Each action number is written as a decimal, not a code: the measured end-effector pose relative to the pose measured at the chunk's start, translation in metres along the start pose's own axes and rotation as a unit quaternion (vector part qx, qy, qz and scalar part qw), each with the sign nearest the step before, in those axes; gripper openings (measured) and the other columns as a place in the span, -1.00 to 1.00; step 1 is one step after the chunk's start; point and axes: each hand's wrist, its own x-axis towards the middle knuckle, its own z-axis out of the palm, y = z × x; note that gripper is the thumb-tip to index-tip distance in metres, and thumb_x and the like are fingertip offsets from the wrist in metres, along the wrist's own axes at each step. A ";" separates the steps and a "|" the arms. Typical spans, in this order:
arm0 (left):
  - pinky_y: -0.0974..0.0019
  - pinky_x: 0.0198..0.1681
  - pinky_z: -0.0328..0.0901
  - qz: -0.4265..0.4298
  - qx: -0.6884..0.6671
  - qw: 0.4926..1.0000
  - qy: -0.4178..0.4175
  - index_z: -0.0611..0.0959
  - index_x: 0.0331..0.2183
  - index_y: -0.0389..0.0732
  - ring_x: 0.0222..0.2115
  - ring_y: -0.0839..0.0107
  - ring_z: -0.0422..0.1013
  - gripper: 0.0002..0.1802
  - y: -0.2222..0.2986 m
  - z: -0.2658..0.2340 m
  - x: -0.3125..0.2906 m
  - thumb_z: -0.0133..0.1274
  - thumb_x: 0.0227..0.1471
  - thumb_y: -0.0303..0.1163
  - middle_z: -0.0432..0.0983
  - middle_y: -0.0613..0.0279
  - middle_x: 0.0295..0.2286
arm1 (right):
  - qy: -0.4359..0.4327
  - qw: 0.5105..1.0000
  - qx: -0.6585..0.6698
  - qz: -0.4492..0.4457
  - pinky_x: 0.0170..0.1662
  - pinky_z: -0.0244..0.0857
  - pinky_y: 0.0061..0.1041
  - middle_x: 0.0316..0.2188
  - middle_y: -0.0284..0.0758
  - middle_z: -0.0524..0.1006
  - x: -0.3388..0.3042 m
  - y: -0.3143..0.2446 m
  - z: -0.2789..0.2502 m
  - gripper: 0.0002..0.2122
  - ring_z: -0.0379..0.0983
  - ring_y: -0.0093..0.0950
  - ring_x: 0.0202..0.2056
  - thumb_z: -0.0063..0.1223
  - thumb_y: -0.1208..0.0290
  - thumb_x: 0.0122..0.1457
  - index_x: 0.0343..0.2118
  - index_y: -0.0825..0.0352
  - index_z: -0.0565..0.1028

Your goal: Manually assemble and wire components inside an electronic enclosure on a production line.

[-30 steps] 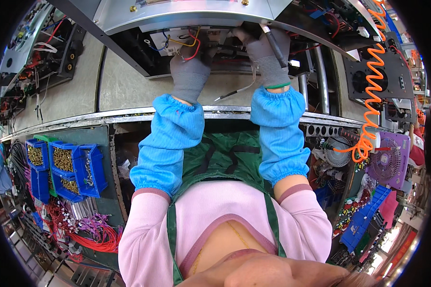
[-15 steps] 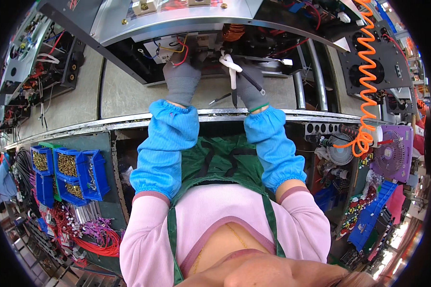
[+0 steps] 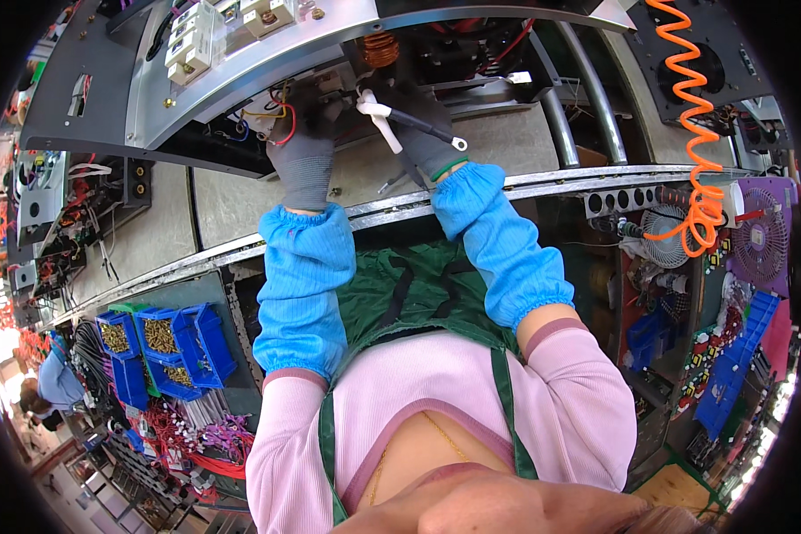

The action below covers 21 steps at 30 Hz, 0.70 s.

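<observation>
Both my hands, in grey gloves, reach into the open front of a metal equipment chassis [image 3: 267,71]. My left hand [image 3: 304,151] is beside thin red and yellow wires [image 3: 287,125]; its fingers are in shadow inside the housing. My right hand [image 3: 429,133] is under a copper coil [image 3: 381,51], its fingertips hidden too. Black cables with white sleeving [image 3: 381,117] hang out over my right hand, and one ends in a ring terminal [image 3: 458,143]. Whether either hand grips anything cannot be made out.
The chassis stands on a metal-edged bench [image 3: 365,191] with steel rollers [image 3: 587,89] at right. An orange coiled hose [image 3: 685,116] hangs there. Blue bins [image 3: 160,334] of brass fasteners and bundled wires [image 3: 196,436] are at lower left. A purple fan [image 3: 761,233] stands at right.
The whole view has tilted and shifted, with the chassis now farther left. Both hands stay inside the housing, and the white-sleeved cables lean more to the right.
</observation>
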 end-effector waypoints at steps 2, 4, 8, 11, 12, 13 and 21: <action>0.32 -0.33 0.38 0.031 -0.001 0.999 0.016 0.60 -0.28 -0.08 -0.39 0.28 0.52 -0.67 0.003 0.000 0.000 0.22 -0.20 -0.29 0.57 0.23 -0.41 | -0.005 0.997 0.023 0.068 -0.35 0.32 -0.48 -0.41 -0.23 0.55 0.004 -0.024 -0.012 -0.72 0.50 -0.33 -0.37 -0.05 0.14 0.16 -0.25 0.24 0.52; 0.32 -0.32 0.37 0.023 -0.001 1.000 0.006 0.59 -0.27 -0.11 -0.38 0.27 0.51 -0.66 0.003 0.001 -0.001 0.21 -0.17 -0.28 0.57 0.20 -0.41 | 0.011 0.997 0.053 0.057 -0.31 0.32 -0.48 -0.37 -0.24 0.54 -0.002 -0.016 0.001 -0.75 0.49 -0.34 -0.34 -0.06 0.21 0.18 -0.23 0.25 0.51; 0.33 -0.35 0.39 0.020 0.002 1.000 0.002 0.60 -0.29 -0.08 -0.40 0.27 0.52 -0.68 0.001 0.000 -0.001 0.22 -0.19 -0.26 0.57 0.24 -0.43 | 0.028 0.998 0.035 0.044 -0.16 0.29 -0.49 -0.27 -0.27 0.51 -0.015 0.016 0.039 -0.81 0.46 -0.37 -0.23 -0.11 0.38 0.19 -0.19 0.25 0.48; 0.32 -0.35 0.39 0.015 -0.038 0.999 0.014 0.60 -0.31 -0.07 -0.40 0.27 0.51 -0.69 0.002 0.004 -0.002 0.22 -0.19 -0.25 0.57 0.26 -0.43 | 0.070 0.986 0.151 0.034 -0.16 0.33 -0.31 -0.18 -0.14 0.48 -0.018 0.036 0.057 -0.69 0.44 -0.21 -0.19 0.04 0.32 0.07 -0.08 0.13 0.45; 0.32 -0.35 0.39 0.014 -0.040 0.999 0.011 0.60 -0.31 -0.07 -0.40 0.27 0.51 -0.69 0.000 0.006 -0.001 0.22 -0.19 -0.25 0.57 0.26 -0.43 | 0.081 0.969 0.229 0.055 -0.17 0.33 -0.31 -0.19 -0.14 0.48 -0.017 0.039 0.060 -0.70 0.44 -0.19 -0.20 0.04 0.33 0.07 -0.09 0.15 0.46; 0.32 -0.32 0.37 0.024 -0.009 1.000 0.008 0.59 -0.29 -0.08 -0.38 0.27 0.51 -0.68 -0.003 0.004 -0.001 0.21 -0.16 -0.24 0.57 0.24 -0.41 | 0.096 0.975 0.202 -0.004 -0.21 0.35 -0.34 -0.23 -0.14 0.50 -0.011 0.040 0.060 -0.73 0.45 -0.18 -0.23 0.06 0.33 0.07 -0.13 0.20 0.48; 0.28 -0.33 0.39 0.034 0.026 0.999 0.012 0.60 -0.27 -0.06 -0.38 0.22 0.51 -0.65 -0.011 0.005 -0.001 0.22 -0.17 -0.20 0.57 0.22 -0.40 | -0.080 0.983 0.071 0.148 -0.02 0.26 -0.54 -0.13 -0.30 0.50 -0.004 -0.004 0.016 -0.72 0.42 -0.38 -0.08 -0.23 0.36 0.25 -0.04 0.28 0.42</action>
